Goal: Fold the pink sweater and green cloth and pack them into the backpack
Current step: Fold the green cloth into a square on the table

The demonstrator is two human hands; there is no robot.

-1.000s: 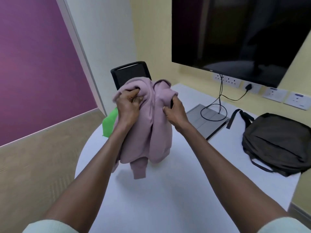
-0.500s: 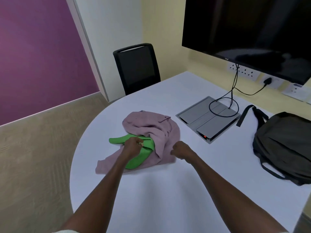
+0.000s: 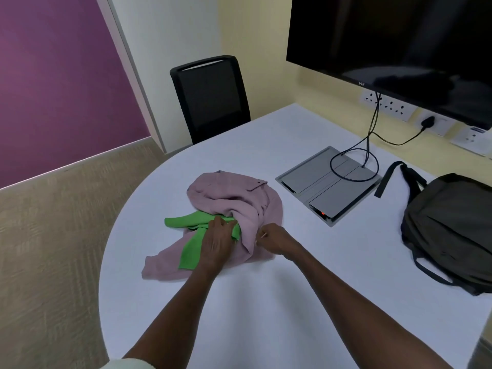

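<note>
A: Small meeting room, purple wall left, dark screen (image 3: pixel 394 35) on yellow wall, black chair (image 3: pixel 210 97) behind rounded white worktop (image 3: pixel 266 302). Cable box (image 3: pixel 327 182) set into worktop.

B: Position of garments?

A: Pink sweater (image 3: pixel 234 198) bunched in a heap mid-worktop, unfolded. Green cloth (image 3: pixel 191 249) draped over its near-left part, partly tucked under a pink fold. Backpack (image 3: pixel 450 230) lying flat far right, well apart from the heap, apparently zipped; opening not visible.

B: Hands?

A: Left hand (image 3: pixel 215 241) flat on green cloth, fingers extended, pressing rather than gripping. Right hand (image 3: pixel 274 239) curled tight at near-right edge of sweater, touching fabric; looks like a pinch on the hem, not fully certain.

B: Step?

A: Very early, judging by layout. Nothing folded, nothing packed. Likely separating the two items before folding.

B: Next move?

A: Probably pull green cloth clear to the left, then spread sweater flat. Needs sweater anchored meanwhile, since cloth is trapped under a fold.

B: Orientation?

A: Sweater long axis roughly diagonal, near-left to far-right; one sleeve or hem end trailing toward near-left. Collar direction unclear in the crumple. Green cloth bent: one strip pointing left, one toward near edge.
</note>
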